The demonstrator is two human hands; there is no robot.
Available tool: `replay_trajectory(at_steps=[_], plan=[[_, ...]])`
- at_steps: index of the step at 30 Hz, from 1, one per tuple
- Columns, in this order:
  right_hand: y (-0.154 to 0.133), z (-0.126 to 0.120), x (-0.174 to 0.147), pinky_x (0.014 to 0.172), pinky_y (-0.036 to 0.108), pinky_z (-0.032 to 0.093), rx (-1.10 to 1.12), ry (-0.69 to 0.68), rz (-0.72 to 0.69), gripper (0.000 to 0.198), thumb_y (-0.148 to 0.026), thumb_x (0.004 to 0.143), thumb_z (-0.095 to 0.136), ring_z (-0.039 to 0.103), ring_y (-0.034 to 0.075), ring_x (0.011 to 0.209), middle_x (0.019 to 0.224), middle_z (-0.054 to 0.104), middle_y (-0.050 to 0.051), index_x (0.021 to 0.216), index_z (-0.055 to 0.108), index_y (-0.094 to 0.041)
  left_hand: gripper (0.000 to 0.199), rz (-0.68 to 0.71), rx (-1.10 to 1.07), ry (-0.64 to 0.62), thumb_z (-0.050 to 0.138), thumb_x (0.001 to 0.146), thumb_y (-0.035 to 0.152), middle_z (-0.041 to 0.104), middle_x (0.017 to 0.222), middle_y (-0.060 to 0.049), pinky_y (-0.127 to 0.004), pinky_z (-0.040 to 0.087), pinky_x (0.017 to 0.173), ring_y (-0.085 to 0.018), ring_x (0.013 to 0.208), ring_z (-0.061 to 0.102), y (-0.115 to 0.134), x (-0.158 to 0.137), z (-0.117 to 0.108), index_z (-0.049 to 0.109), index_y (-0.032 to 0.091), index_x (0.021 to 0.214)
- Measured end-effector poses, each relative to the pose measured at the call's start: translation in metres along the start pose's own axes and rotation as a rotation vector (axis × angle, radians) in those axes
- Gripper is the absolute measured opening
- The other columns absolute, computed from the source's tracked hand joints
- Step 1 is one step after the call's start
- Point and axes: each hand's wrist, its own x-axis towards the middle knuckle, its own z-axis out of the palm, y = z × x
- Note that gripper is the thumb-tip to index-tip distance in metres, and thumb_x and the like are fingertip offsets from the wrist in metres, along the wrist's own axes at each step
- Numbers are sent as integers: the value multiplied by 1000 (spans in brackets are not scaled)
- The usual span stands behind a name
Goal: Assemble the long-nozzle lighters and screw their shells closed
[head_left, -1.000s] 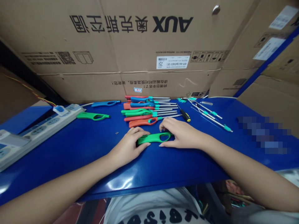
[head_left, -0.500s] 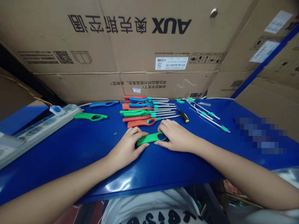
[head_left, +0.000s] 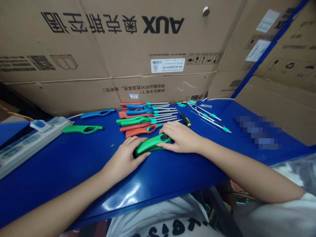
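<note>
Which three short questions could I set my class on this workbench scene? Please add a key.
1. What colour is the casing between the left hand and the right hand? (a) red (b) green (c) blue
2. True or false: the screwdriver lies nearer the right hand than the left.
3. Fill in: the power strip lies on the person's ____ side.

Key: 1 b; 2 true; 3 left.

Smooth plastic above a glossy, light-catching surface [head_left: 172, 171]
From here the green casing [head_left: 150, 144] looks like smooth plastic, the slim rods [head_left: 218, 125] bright, polished metal; the big carton [head_left: 98, 65] behind is matt cardboard, the shirt [head_left: 153, 217] soft-looking cloth.
</note>
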Motion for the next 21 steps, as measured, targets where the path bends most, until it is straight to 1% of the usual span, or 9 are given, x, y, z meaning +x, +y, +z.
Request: replay_trajectory(at_steps=[2, 5, 8, 10, 13, 15, 17, 19, 21], plan=[[4, -3, -1, 73, 29, 42, 89, 81, 40, 33, -45, 100, 52, 56, 18, 78, 81, 63, 5, 88, 61, -16, 38, -13, -2, 5, 66, 90, 40, 69, 118, -9, -44, 53, 98, -28, 111, 65, -2, 1, -1, 62, 21, 123], [8, -9, -2, 60, 25, 34, 272, 163, 168, 45, -46, 103, 44, 44, 11, 59, 61, 46, -3, 68, 50, -19, 36, -37, 0, 0, 65, 90, 41, 70, 111, -9, -45, 55, 94, -27, 105, 67, -5, 2, -2, 63, 21, 119], [9, -14, -3, 60, 24, 34, 421, -32, 123, 48, -48, 103, 44, 42, 10, 59, 61, 42, -5, 65, 47, -19, 40, -29, -8, 11, 64, 91, 40, 70, 114, -9, -46, 53, 97, -28, 108, 65, -10, 4, -4, 61, 22, 127], [8, -13, -4, 65, 25, 37, 355, -194, 31, 45, -47, 101, 50, 48, 12, 68, 65, 48, -2, 66, 50, -18, 45, -34, -19, 21, 64, 91, 40, 69, 113, -8, -46, 53, 97, -27, 106, 66, -13, 4, -4, 59, 23, 131], [5, -9, -5, 68, 28, 38, 96, -271, -7, 42, -48, 97, 57, 51, 17, 80, 70, 55, 2, 68, 56, -18, 45, -59, -16, 28, 66, 90, 43, 69, 109, -7, -44, 54, 95, -25, 102, 65, -16, 5, -4, 61, 23, 130], [3, -7, -5, 67, 28, 38, 46, -275, -2, 40, -49, 97, 57, 52, 18, 82, 74, 58, 3, 72, 60, -18, 40, -54, -6, 39, 64, 92, 45, 68, 113, -8, -43, 52, 97, -26, 106, 64, -12, 4, -5, 64, 22, 125], [4, -8, -5, 69, 27, 40, 98, -260, -4, 36, -49, 97, 57, 54, 18, 83, 77, 60, 2, 79, 64, -19, 33, -32, 14, 54, 59, 97, 45, 66, 118, -9, -43, 49, 101, -26, 112, 61, -4, 3, -7, 66, 22, 119], [7, -13, -5, 71, 27, 41, 129, -212, 13, 32, -46, 98, 57, 57, 17, 84, 82, 63, 3, 85, 65, -19, 29, 3, 43, 55, 55, 99, 42, 65, 117, -8, -41, 48, 101, -25, 114, 59, 5, 1, -9, 68, 22, 116], [15, -21, -6, 74, 28, 42, 64, -124, 73, 29, -42, 98, 56, 58, 17, 85, 85, 64, 3, 83, 64, -19, 26, 60, 64, 28, 55, 100, 40, 64, 118, -7, -40, 47, 100, -25, 114, 58, 13, -1, -11, 68, 23, 115]])
